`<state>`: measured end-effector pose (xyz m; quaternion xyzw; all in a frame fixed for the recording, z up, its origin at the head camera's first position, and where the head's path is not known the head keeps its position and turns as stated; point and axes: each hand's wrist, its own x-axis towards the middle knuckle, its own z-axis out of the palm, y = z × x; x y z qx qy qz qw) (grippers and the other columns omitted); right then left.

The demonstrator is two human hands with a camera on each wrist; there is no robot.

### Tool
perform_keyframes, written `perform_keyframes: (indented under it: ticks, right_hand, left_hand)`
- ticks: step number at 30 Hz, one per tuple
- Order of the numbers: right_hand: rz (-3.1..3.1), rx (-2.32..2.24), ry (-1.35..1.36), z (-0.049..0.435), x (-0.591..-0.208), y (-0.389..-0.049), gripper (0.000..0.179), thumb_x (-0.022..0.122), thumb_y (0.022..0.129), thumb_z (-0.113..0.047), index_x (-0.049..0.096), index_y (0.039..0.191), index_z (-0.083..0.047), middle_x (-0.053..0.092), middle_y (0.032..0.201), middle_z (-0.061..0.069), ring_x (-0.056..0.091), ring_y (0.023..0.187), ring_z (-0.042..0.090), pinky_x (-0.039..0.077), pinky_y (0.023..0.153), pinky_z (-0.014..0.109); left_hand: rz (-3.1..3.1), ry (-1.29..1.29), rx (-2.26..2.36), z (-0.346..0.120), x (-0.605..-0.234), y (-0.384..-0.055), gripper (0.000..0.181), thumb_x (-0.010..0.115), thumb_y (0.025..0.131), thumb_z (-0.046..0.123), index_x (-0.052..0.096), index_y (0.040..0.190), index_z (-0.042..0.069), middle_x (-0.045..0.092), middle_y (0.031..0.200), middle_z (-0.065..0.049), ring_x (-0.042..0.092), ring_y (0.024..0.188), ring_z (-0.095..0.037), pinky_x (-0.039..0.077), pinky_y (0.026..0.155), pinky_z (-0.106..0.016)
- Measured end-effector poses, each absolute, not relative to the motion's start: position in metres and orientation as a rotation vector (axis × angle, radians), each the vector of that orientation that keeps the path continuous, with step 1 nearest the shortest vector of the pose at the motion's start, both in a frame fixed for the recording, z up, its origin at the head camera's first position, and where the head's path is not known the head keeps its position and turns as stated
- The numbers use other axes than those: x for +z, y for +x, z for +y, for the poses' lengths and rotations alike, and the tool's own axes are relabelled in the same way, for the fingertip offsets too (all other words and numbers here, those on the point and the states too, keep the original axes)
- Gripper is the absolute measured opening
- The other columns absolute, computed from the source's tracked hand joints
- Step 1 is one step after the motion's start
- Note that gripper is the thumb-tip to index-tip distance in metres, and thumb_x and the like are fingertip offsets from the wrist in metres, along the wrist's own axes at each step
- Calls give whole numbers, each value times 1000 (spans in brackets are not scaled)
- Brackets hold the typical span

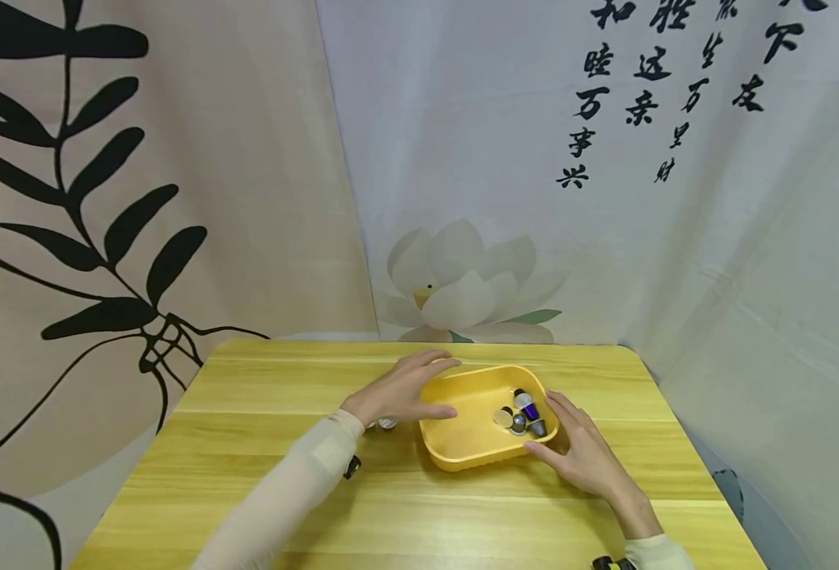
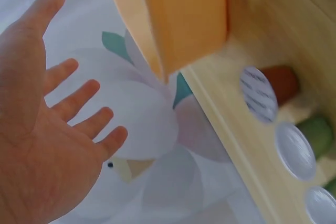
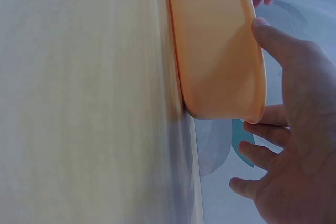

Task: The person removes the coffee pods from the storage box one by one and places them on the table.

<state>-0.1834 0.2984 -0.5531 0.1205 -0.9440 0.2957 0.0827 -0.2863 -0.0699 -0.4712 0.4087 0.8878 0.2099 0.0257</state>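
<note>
A yellow plastic bin (image 1: 455, 423) sits on the table with several coffee capsules (image 1: 530, 412) in its right end, one purple, others grey or dark. My right hand (image 1: 587, 453) holds the bin's near right corner, its thumb on the long rim and fingers at the short end. Over the bin's left end, my left hand (image 1: 407, 389) is spread with nothing in it; in the left wrist view its fingers are apart from the bin. Beside that hand, partly hidden by it, stand foil-lidded capsules (image 1: 387, 423): a brown capsule (image 2: 281, 85) and green ones (image 2: 316, 135).
The wooden table (image 1: 284, 380) ends at a hanging cloth (image 1: 462, 142) printed with a flower and writing. A leaf-patterned cloth (image 1: 263, 198) hangs at the left. Dark wrist straps (image 1: 351, 467) show at both sleeves.
</note>
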Motion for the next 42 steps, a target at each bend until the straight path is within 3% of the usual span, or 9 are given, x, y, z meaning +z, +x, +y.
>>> perform_keyframes:
  ticks: [5,15,23,30,37,42]
  right_hand:
    - [-2821,877,358,299,-555,-184,101,83,100,-58,41,172,-1,38,180,26,40,161,59,38,125,84]
    - [-2835,896,353,301,-557,-185,102,83,100,-58,40,173,-2,37,181,25,40,161,58,38,125,84]
    - [-2842,877,357,302,-556,-185,102,83,100,-59,40,174,-3,38,181,24,41,161,58,40,123,85]
    - [-2836,873,369,302,-556,-186,102,83,100,-58,40,173,-2,38,181,26,41,161,58,41,122,85]
    - [-2844,894,360,301,-557,-186,102,83,100,-58,40,174,-2,37,182,25,40,162,58,40,123,85]
    - [-2843,900,359,301,-557,-186,101,83,100,-57,40,173,-2,36,182,24,40,162,58,40,123,85]
  left_hand:
    - [2688,1292,642,-50,-471,-291,85,80,102,57,48,171,19,45,179,-14,39,169,-39,33,139,-67]
    - [2634,1277,518,-14,-469,-300,80,79,104,55,49,172,22,48,178,-8,42,169,-32,37,140,-58]
    - [2601,1254,477,11,-473,-308,78,78,106,52,49,172,22,47,180,-8,42,169,-31,36,141,-58]
    - [2564,1265,462,31,-479,-317,72,79,106,48,56,167,19,53,175,-7,51,164,-29,43,138,-50]
    - [2585,1255,430,42,-485,-322,65,84,103,45,64,160,20,56,173,-7,48,165,-31,40,139,-53]
    - [2579,1259,443,46,-487,-323,59,85,103,40,68,155,18,61,169,-4,50,164,-29,42,138,-47]
